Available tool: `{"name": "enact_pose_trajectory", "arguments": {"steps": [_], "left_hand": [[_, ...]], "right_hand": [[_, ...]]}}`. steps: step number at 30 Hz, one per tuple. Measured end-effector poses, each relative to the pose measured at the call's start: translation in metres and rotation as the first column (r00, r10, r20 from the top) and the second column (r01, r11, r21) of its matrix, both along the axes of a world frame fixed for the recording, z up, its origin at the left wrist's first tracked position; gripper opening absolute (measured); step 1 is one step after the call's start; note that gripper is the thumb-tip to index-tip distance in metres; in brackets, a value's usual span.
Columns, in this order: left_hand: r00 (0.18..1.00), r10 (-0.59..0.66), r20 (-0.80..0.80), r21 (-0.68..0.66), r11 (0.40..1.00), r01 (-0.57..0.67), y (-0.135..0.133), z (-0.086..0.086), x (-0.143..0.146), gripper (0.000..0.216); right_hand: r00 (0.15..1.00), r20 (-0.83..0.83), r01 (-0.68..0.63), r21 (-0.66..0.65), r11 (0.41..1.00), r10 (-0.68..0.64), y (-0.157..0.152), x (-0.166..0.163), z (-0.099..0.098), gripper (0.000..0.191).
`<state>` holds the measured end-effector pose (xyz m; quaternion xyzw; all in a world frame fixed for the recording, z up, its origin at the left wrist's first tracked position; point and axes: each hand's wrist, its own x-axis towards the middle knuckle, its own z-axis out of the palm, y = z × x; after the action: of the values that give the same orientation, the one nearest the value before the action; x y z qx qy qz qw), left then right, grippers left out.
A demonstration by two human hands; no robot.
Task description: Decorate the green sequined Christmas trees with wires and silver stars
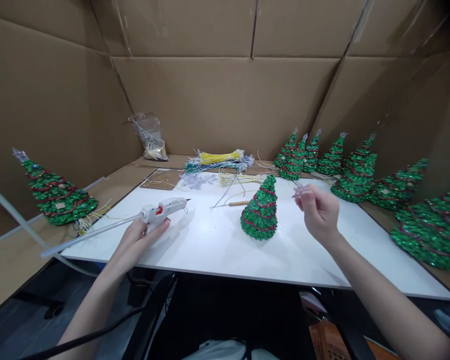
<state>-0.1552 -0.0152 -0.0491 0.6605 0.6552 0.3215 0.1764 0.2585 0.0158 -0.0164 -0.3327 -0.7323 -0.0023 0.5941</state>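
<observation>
My left hand [144, 237] is wrapped round the handle of a white hot glue gun [164, 209], whose dark nozzle points right over the white board. A long clear glue stick [93, 234] sticks out of its back end. My right hand [319, 212] is closed, pinching a small translucent star [298, 190] between thumb and fingers. Between my hands a small green tinsel Christmas tree [260, 212] with red garland stands upright on the board, touched by neither hand. No star shows on its tip.
Several star-topped trees [332, 156] stand at the back right; a decorated tree [56, 192] leans at the left. Bundled wires [221, 159], loose clear stars [198, 181], a wooden-handled tool [239, 203] and a plastic bag [150, 137] lie toward the back. Cardboard walls [225, 105] surround the board [210, 255].
</observation>
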Motion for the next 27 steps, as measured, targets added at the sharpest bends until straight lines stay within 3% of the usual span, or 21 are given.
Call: {"name": "enact_pose_trajectory", "arguments": {"steps": [3,6,13,17,24,27], "left_hand": [[0.995,0.045,-0.092,0.0,0.999,-0.045,0.005,-0.003,0.001,0.058],[0.991,0.063,-0.115,-0.031,0.997,-0.067,0.008,-0.006,0.0,0.059],[0.989,0.073,-0.131,-0.06,0.995,-0.081,0.015,-0.013,-0.008,0.06],[0.964,0.091,-0.251,-0.008,0.995,-0.096,0.014,-0.012,-0.01,0.056],[0.931,0.103,-0.35,0.123,0.99,-0.063,-0.019,-0.005,-0.017,0.053],[0.92,0.185,-0.347,0.224,0.968,-0.11,-0.043,-0.004,-0.022,0.048]], "right_hand": [[0.978,-0.193,0.065,-0.079,0.995,-0.079,0.024,0.01,-0.013,0.046],[0.951,-0.283,0.069,-0.201,0.977,-0.125,0.041,0.018,-0.026,0.046],[0.96,-0.252,0.048,-0.288,0.956,-0.124,0.053,0.026,-0.045,0.047],[0.97,-0.215,0.045,-0.297,0.954,-0.113,0.051,0.026,-0.049,0.047],[0.98,-0.175,0.044,-0.29,0.956,-0.098,0.048,0.024,-0.049,0.047],[0.98,-0.177,0.036,-0.289,0.957,-0.09,0.048,0.023,-0.049,0.046]]}}
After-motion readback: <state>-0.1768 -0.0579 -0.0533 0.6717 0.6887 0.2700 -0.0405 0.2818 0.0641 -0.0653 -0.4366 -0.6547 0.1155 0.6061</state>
